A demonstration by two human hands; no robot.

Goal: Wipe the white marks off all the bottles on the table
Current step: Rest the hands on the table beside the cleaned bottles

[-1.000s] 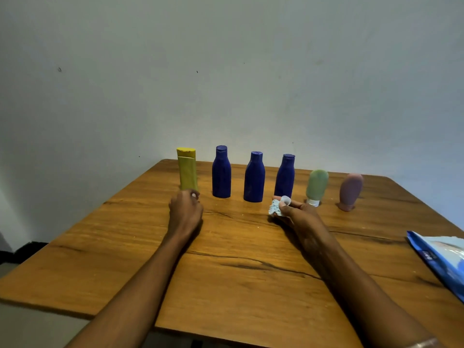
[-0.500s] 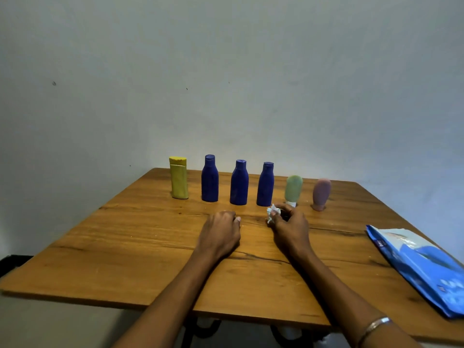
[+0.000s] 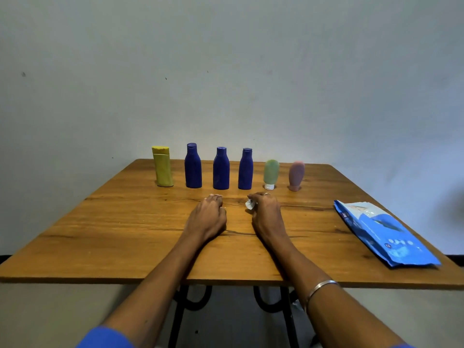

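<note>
On the wooden table [image 3: 125,229] six bottles [image 3: 221,169] stand upright along the far edge; light, rigid plastic by the look, best gripped round the body. Nearer, the left hand [image 3: 207,217] rests loosely curled, holding nothing; the right hand [image 3: 266,212] pinches a crumpled wipe [image 3: 249,204]. Marks are too small to judge.

The room is a bit dim and the light is soft. The wall [image 3: 226,59] looks grey-blue and gets darker toward 9 o'clock. The wooden table [image 3: 125,222] has a gentle shine near 3 o'clock, with no hard glare. Soft shadows sit under both arms. The picture is a little fuzzy, so the bottles [image 3: 221,169] look smooth with no fine detail. The table edges bend outward at 4 and 8 o'clock from the wide lens
</note>
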